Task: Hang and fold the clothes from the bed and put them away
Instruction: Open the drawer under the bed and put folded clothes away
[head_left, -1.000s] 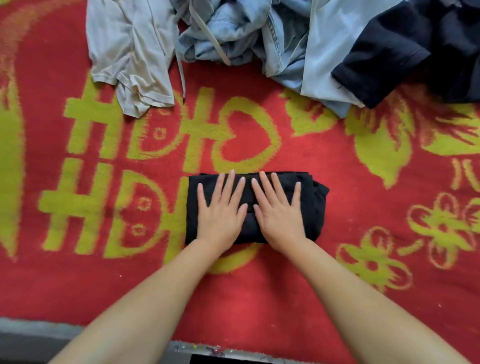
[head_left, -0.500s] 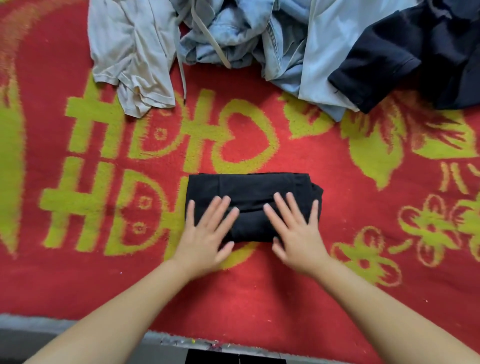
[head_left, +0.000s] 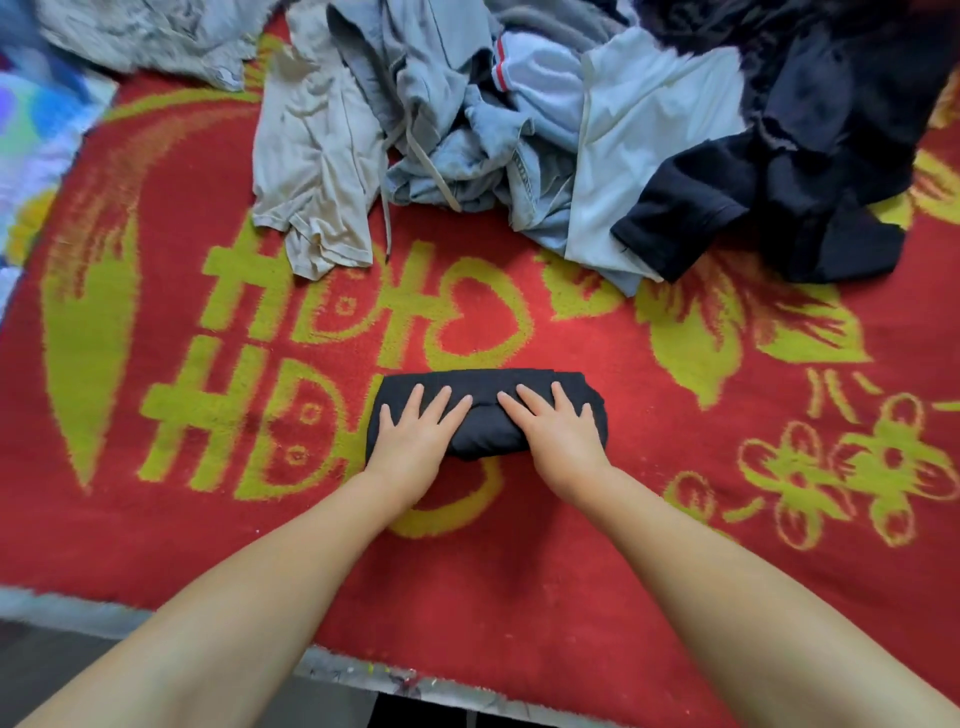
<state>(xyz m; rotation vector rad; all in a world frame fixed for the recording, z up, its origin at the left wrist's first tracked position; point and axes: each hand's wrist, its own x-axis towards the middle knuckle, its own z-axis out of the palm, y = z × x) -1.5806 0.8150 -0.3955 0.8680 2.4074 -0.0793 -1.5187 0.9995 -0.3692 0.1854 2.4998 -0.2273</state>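
A black garment (head_left: 488, 423), folded into a small thick bundle, lies on the red and yellow bed cover (head_left: 675, 467). My left hand (head_left: 415, 441) lies flat on its left part with the fingers spread. On the right part my right hand (head_left: 558, 434) presses down, fingers straight. The near edge of the bundle bulges between the two hands. Behind it lies a heap of unfolded clothes: a beige garment (head_left: 317, 171), light blue denim (head_left: 467, 161), a pale blue shirt (head_left: 623, 156) and a dark navy garment (head_left: 810, 156).
The bed's near edge (head_left: 337, 670) runs along the bottom of the view. A grey fuzzy cloth (head_left: 156, 36) lies at the far left, beside a blurred colourful patch (head_left: 31, 130). Open bed cover stretches to the left and right of the bundle.
Both hands slid back toward me, then forward again onto the bundle, which now looks narrower and thicker. The view has tilted up, showing more of the heap.
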